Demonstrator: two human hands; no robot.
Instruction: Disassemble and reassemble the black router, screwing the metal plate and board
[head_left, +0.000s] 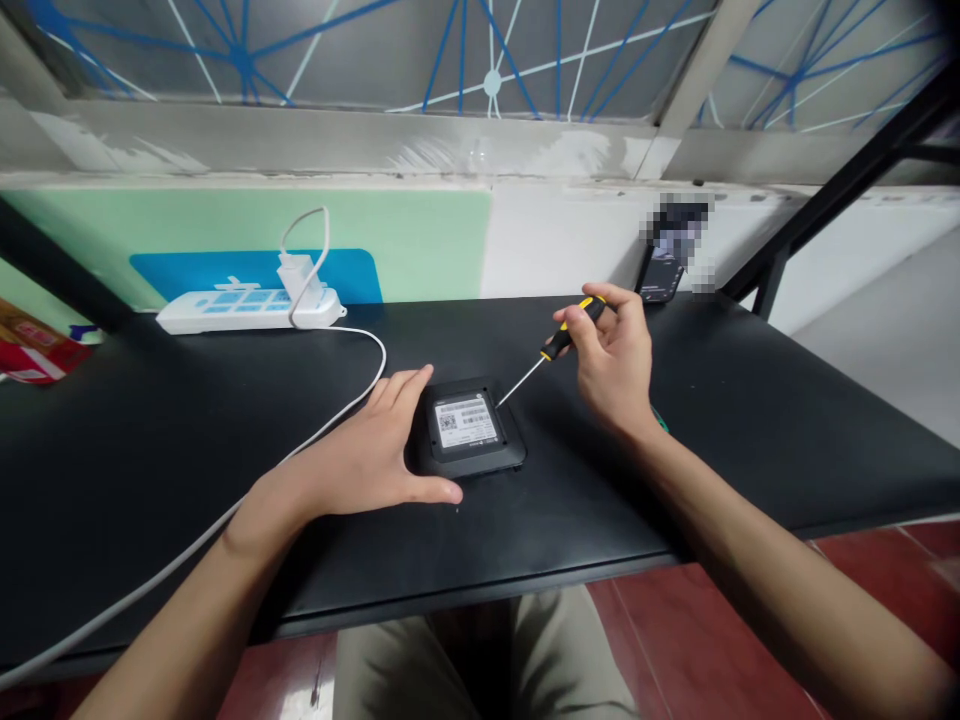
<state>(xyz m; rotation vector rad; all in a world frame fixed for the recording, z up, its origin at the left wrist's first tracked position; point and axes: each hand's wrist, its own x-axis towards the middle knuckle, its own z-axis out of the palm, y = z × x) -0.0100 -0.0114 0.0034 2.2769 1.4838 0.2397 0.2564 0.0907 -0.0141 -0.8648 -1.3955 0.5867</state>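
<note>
A flat black square device (480,455) with a white printed label (466,422) lies on the black table (600,520). Along its left side rests my left hand (367,450), thumb and fingers spread around the device's near and far left corners. My right hand (615,360) grips a yellow and black screwdriver (574,328) by its handle, to the right of the device. The screwdriver slants down to the left, its tip at the label's upper right edge. Whether the tip sits in a screw is too small to tell.
A white power strip (251,311) with a plugged-in charger (298,277) stands at the back left; its white cable runs past my left forearm. A phone (664,260) leans on the wall at back right. A red package (37,345) lies far left.
</note>
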